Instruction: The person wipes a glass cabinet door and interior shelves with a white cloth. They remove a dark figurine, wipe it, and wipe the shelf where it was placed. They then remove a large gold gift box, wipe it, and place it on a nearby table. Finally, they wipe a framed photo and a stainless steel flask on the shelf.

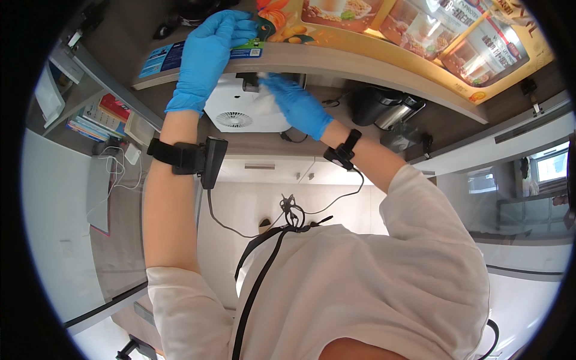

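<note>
My left hand point(211, 54), in a blue disposable glove, lies over the edge of the upper wooden shelf point(315, 56). Its fingers are stretched out beside a gold gift box and reach over printed leaflets point(159, 61). On the level below, my right hand point(299, 105), gloved in the same blue, is blurred. A whitish cloth or wipe point(266, 104), also blurred, is in its fingers. That cloth is against or just in front of a white appliance point(229, 101) with a round vent grille; I cannot tell whether they touch.
The gold gift box point(432, 45) fills the upper shelf's right side. Below it stand a black-and-steel kettle point(391, 110) and a clear container point(400, 138). Books point(101, 114) and white cables point(118, 168) lie at left. A cable point(220, 225) hangs from my left wrist strap.
</note>
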A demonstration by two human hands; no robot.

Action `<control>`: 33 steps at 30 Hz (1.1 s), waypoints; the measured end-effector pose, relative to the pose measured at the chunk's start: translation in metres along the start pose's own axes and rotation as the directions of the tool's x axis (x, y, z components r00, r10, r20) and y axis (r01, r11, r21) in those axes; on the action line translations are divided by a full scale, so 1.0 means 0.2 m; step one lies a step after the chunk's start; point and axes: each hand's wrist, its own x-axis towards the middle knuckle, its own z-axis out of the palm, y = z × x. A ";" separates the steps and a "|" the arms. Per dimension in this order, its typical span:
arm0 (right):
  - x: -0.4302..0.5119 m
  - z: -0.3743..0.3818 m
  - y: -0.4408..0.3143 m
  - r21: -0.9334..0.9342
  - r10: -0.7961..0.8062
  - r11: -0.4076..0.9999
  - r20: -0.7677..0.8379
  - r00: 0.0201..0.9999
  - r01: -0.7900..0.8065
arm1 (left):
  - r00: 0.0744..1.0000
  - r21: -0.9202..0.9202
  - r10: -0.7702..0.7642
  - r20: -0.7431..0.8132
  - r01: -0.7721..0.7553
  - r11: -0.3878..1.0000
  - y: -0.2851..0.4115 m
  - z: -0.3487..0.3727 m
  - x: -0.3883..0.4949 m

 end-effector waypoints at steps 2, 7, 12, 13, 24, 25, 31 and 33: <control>-0.02 -0.02 0.12 -0.072 0.156 0.985 -0.049 0.986 -0.160 | 1.000 -0.018 -0.015 -0.017 0.015 1.000 -0.01 0.00 0.00; 0.16 -0.08 0.33 -0.147 0.412 0.902 0.014 0.911 -0.406 | 1.000 -0.045 0.015 -0.027 -0.016 0.999 -0.01 0.01 -0.01; 0.28 0.12 0.26 -0.193 0.190 0.967 0.114 0.975 -0.166 | 0.996 -0.130 0.083 -0.025 -0.086 0.988 0.01 0.01 -0.03; 0.27 0.15 0.25 -0.215 0.137 0.972 0.165 0.977 -0.100 | 0.994 -0.136 0.105 -0.035 -0.109 0.985 0.03 0.02 -0.05; 0.49 -0.13 0.60 -0.364 0.413 0.867 0.142 0.900 -0.340 | 0.959 0.500 -0.036 0.281 -0.114 0.859 0.10 -0.11 -0.82; 0.53 -0.13 0.57 -0.405 0.425 0.851 0.154 0.892 -0.335 | 0.960 0.502 -0.076 0.271 -0.074 0.862 0.08 -0.15 -0.87; 0.71 0.06 0.24 -0.538 0.354 0.825 0.255 0.900 -0.172 | 0.937 0.415 -0.305 0.171 0.212 0.885 -0.06 -0.28 -1.10; 0.72 0.09 0.11 -0.520 0.289 0.850 0.318 0.903 -0.089 | 0.952 0.390 -0.272 0.143 0.198 0.899 -0.09 -0.30 -1.16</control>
